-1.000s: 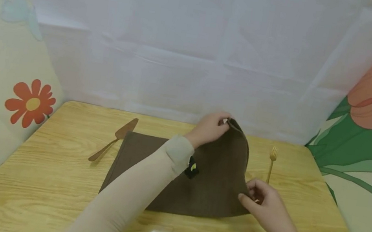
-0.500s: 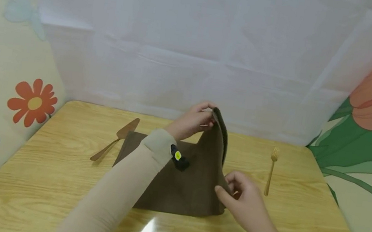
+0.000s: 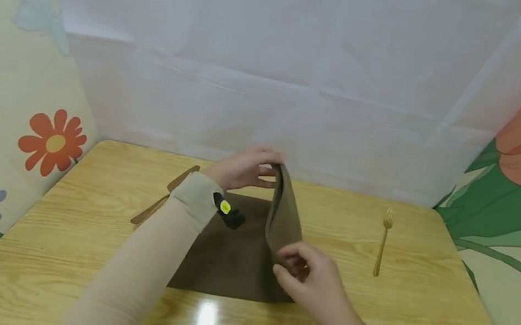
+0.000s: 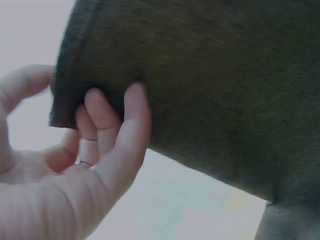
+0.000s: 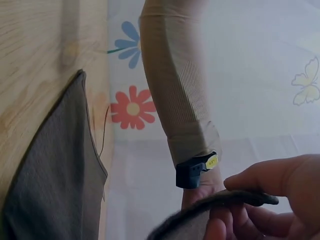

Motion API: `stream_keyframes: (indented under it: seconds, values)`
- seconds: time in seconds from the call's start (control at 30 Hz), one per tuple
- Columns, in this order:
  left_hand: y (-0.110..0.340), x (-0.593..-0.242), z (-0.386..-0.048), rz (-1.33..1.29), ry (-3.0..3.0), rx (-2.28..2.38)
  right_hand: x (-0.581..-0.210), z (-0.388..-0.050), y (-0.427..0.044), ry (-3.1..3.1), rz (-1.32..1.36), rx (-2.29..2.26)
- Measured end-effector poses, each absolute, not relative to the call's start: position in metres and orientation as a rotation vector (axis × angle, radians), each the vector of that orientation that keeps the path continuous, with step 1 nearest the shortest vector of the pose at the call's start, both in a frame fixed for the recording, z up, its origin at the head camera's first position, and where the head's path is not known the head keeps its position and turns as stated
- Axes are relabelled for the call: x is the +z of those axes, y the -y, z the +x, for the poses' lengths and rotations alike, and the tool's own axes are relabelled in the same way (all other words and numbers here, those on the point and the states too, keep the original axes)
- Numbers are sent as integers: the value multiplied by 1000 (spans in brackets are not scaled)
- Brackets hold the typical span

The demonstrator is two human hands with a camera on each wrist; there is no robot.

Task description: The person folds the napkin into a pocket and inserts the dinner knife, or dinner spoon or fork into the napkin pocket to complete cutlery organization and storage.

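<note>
on desk (image 3: pixel 438 321), brown mat (image 3: pixel 231 264) lies part flat, one side raised; left hand (image 3: pixel 245 169) pinches far corner, right hand (image 3: pixel 320 287) pinches nearer end, seemingly so lifted side won't flop.

Server (image 3: pixel 181 179) left; fork (image 3: pixel 382 247) right of cloth (image 3: pixel 238 262)

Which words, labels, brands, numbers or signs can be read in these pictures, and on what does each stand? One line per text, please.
Readable text: none.
Yellow label on the left wrist camera: dark marks, too small and blurred to read.
Mat, fork, server: no lettering visible.
</note>
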State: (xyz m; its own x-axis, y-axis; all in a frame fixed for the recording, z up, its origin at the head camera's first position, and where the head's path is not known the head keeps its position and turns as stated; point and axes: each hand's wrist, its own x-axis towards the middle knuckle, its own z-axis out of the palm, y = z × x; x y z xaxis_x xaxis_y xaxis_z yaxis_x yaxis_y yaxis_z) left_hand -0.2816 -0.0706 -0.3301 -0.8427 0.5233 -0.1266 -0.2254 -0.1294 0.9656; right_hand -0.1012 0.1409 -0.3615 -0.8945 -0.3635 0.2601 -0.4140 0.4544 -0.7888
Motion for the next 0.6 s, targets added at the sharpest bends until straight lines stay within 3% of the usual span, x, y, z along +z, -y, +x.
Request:
stream_keyframes:
  seconds: [0.33,0.6]
  values:
    - [86,-325,-281,331,-1766,1917,-371,-105,-125,2523,956,1539]
    - [108,-324,-279,199,-1823,1893,-375,-108,-117,2466,923,1645]
